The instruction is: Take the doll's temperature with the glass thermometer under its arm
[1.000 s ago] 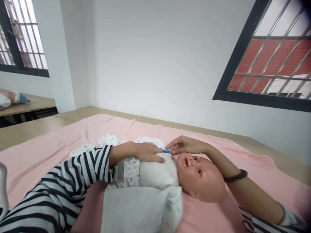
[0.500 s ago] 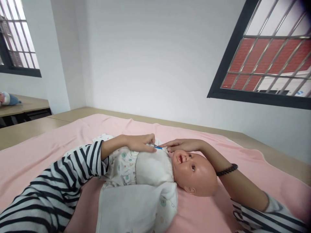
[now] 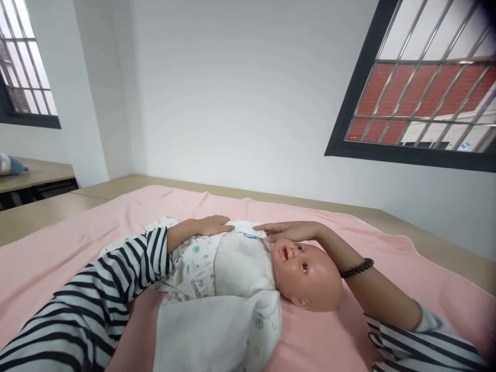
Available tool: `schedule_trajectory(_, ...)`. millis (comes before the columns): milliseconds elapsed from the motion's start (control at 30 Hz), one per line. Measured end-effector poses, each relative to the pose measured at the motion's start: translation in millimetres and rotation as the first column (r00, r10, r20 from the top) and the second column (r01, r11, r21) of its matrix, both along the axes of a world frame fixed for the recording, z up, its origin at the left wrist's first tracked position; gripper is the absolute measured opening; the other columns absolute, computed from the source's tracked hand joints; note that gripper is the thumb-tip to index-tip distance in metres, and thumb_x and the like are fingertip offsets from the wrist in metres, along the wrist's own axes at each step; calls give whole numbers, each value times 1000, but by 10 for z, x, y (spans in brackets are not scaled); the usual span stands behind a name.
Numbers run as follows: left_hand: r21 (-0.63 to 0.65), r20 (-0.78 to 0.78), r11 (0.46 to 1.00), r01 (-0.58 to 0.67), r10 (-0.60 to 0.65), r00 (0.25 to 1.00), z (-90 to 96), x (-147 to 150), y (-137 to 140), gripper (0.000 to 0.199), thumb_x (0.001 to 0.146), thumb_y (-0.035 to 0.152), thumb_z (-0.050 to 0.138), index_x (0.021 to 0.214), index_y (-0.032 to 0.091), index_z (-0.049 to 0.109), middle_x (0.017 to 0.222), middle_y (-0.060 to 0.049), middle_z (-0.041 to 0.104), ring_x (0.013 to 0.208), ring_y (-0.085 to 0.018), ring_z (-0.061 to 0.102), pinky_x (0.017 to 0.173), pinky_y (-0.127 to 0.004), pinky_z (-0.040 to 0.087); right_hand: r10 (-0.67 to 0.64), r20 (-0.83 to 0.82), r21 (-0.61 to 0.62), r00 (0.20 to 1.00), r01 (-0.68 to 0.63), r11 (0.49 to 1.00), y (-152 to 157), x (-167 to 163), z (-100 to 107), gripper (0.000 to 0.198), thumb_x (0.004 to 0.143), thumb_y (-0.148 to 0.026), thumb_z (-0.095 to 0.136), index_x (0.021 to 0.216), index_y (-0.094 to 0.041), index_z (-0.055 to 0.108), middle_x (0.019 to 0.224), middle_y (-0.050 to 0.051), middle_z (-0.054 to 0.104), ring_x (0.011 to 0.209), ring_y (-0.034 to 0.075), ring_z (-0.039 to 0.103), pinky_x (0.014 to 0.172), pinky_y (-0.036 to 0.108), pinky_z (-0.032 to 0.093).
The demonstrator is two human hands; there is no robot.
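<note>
A baby doll (image 3: 310, 276) lies on its back, head to the right. White patterned clothes (image 3: 197, 258) cover its lower body, and a plain white layer (image 3: 240, 266) covers its chest. One garment flap (image 3: 205, 330) is spread out on the near side. On the doll's far side, my left hand (image 3: 211, 226) rests with fingers extended on the white cloth. My right hand (image 3: 292, 230) reaches around behind the doll's head, fingers stretched out at the cloth edge by the neck. Between the hands a small blue strip (image 3: 250, 237) shows; its kind is unclear.
A pink sheet (image 3: 127, 217) with soft folds lies under the doll on a wooden table (image 3: 42, 214). Behind it stands a white wall (image 3: 232, 103) with a barred window (image 3: 422, 98). Another table at the left holds a partly visible blue and white object (image 3: 11, 165).
My left hand has moved left, away from the blue strip, and its fingers have straightened. More white cloth shows between the hands. My right hand stays near the neck. The view has shifted slightly.
</note>
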State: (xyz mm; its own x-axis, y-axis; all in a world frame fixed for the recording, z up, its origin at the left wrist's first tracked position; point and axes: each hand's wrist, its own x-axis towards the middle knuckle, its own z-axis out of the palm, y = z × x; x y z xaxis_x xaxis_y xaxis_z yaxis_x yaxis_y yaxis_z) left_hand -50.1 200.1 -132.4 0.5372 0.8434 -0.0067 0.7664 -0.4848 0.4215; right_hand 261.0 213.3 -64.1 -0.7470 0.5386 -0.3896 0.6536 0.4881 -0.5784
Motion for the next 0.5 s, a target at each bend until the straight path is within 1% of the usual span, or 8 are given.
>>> schedule_trajectory(67,56,5,998,-35,34,999,0,11,19,67,97,74,31,122,19,60,131,-11,61,116,-29,58,104,-42,41,16,-31,67,999,-13,998,1,23,48,78,92,-63,62,156,-23,44,162,5,36,153,28,28,129,39,24)
schedule_trajectory(133,113,16,991,-66,65,998,-9,20,37,64,99,72,28,105,18,62,114,-11,66,105,-28,60,98,-41,42,19,-69,122,997,-10,993,-2,51,100,74,93,-65,60,153,-24,49,163,5,34,156,29,21,131,40,19)
schedule_trajectory(200,142,31,987,-72,69,997,-20,23,45,64,100,70,22,91,18,59,104,-10,67,97,-27,60,94,-40,43,19,-105,143,994,-4,990,-11,70,138,70,93,-66,60,149,-24,53,162,5,34,155,30,22,129,41,23)
schedule_trajectory(267,145,39,987,-75,70,997,-36,16,51,65,102,66,15,86,18,56,101,-10,66,94,-26,60,91,-39,43,32,-139,138,990,-13,990,-20,76,153,68,93,-64,60,147,-23,55,160,6,38,153,30,28,127,40,28)
schedule_trajectory(333,130,28,988,-78,75,997,-66,-2,73,60,103,60,15,91,18,56,105,-11,65,96,-25,59,91,-38,44,48,-167,120,985,-28,992,-26,68,148,67,94,-61,60,147,-22,54,157,8,42,149,28,35,125,39,32)
schedule_trajectory(367,119,15,990,-79,77,997,-89,-15,93,56,103,56,17,96,17,56,109,-12,64,99,-25,59,93,-38,44,54,-177,110,983,-35,993,-27,61,141,66,94,-58,61,148,-22,52,156,8,43,148,27,37,124,39,34)
schedule_trajectory(433,93,-14,992,-82,84,996,-145,-47,151,50,102,51,22,114,16,57,126,-14,59,115,-26,55,104,-38,42,64,-188,95,980,-47,994,-27,46,127,65,94,-54,62,149,-23,50,155,9,44,145,26,41,121,39,37)
schedule_trajectory(500,63,-34,992,-106,109,994,-203,-87,215,57,101,52,24,138,16,47,148,-16,45,136,-27,43,116,-42,33,78,-195,84,978,-63,995,-27,35,118,64,94,-52,63,150,-25,49,154,9,45,143,26,43,118,38,40)
